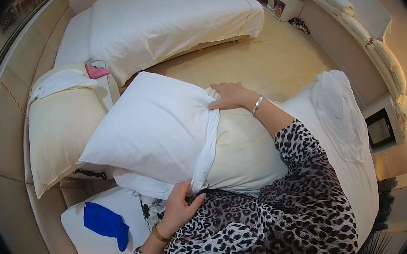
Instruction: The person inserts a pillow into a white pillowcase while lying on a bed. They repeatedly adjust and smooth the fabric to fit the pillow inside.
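A white pillowcase (151,129) covers the far-left part of a cream pillow (245,148) lying against my front. The pillow's near-right part is bare. My right hand (232,95), with a silver bracelet on its wrist, grips the hem at the far corner of the case's mouth. At the near corner, my left hand (182,206) touches the hem with its thumb held apart. Its other fingers are partly hidden, so their hold is unclear. A second cream pillow (66,131) leans on the padded headboard at left, with white cloth (64,82) over its top.
A blue cloth (105,223) lies on the near bed's white sheet (82,250). Crumpled white fabric (339,111) is at its right end. Beyond are a nightstand (107,89) with a pink cloth (97,70), and another white-covered bed (176,21). Folded bedding (388,64) lines the right-hand ledge.
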The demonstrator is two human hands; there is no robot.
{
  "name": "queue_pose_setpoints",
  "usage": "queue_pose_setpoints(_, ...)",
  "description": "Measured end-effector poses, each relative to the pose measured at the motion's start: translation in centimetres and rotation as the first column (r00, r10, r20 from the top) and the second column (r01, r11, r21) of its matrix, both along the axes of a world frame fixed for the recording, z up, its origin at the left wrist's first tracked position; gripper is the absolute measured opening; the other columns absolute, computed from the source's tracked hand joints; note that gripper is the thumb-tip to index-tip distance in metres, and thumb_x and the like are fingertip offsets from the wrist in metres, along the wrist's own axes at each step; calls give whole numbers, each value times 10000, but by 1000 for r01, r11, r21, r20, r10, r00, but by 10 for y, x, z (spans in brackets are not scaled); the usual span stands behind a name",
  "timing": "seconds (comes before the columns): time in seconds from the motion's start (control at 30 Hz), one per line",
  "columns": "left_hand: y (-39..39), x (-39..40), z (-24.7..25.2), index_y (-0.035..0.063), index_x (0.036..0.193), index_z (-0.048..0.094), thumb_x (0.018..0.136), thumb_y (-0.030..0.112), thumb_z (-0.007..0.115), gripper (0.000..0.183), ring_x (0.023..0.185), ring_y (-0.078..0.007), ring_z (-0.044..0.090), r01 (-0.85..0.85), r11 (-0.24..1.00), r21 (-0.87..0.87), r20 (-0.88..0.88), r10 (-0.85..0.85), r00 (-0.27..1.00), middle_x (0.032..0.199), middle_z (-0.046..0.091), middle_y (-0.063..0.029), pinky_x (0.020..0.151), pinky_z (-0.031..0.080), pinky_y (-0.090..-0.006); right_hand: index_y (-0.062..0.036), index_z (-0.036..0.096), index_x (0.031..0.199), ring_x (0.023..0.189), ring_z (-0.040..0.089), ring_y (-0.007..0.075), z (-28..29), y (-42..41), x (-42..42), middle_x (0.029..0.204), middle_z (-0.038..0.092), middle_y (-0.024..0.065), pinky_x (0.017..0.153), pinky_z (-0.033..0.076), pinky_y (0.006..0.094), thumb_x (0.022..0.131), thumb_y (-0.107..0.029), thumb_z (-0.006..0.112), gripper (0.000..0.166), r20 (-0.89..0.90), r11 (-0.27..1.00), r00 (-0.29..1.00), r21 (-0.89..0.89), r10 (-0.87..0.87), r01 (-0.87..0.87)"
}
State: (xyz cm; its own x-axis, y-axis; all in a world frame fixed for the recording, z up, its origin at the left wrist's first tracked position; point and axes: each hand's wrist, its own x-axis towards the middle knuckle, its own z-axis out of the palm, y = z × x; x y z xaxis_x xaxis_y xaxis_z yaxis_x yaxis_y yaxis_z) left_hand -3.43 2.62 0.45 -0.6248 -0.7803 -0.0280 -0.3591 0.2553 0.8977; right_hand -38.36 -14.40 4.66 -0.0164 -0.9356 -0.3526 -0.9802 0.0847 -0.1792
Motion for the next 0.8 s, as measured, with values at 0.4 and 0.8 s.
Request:
queue_pose_setpoints(0.4,-21,-71,43,117,1607,236,703,217,884,1117,821,-366,554,305,858,-412,317,-178,931,912,545,-176,715,489,-466,-25,680,1205,1042,666,407,-31,-6,-19,1097,711,248,932,513,470,841,-583,595,671,115,991,993,-137,15,1)
queue_pose_setpoints(0.8,-28,-103,33,170,1346,567,856,113,579,493,701,-251,579,348,577,-739,357,-102,928,800,537,-92,544,473,-376,5,722,1038,998,671,417,-34,-6,-24,1038,707,267,898,521,484,878,-500,571,551,301,944,944,-250,-138,217)
